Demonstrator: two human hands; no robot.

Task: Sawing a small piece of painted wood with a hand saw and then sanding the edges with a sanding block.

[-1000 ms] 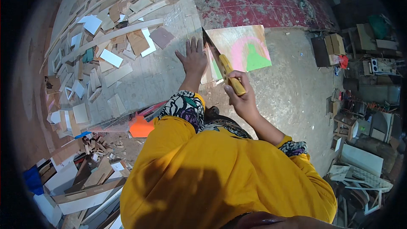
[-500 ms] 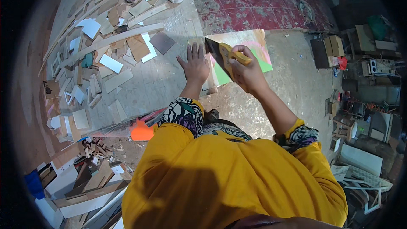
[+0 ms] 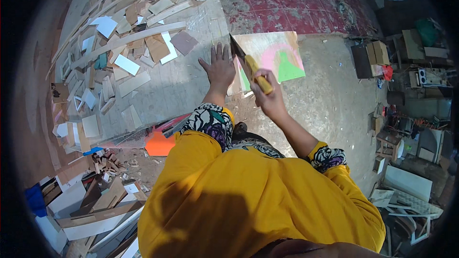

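Note:
My left hand (image 3: 219, 69) lies palm down with fingers spread on the pale wooden work surface (image 3: 167, 86), just left of a plywood sheet (image 3: 265, 43) painted with pink and green shapes. My right hand (image 3: 265, 93) grips the yellow handle of a hand saw (image 3: 254, 69). Its dark blade slants up and left across the sheet's left part, with the tip near the top left corner. The lower left of the sheet is partly hidden by the saw and my hands.
Wood and white board offcuts (image 3: 126, 64) cover much of the left surface. A red tiled area (image 3: 282, 0) lies beyond the sheet. A scrap pile (image 3: 81, 210) fills the lower left; boxes (image 3: 377, 53), furniture pieces and clutter line the right side. An orange panel (image 3: 159, 144) is beside me.
The saw in my right hand moved up and right toward me half a second ago, its handle swinging, and is now back lower, the blade more steep. My left hand stays about in place.

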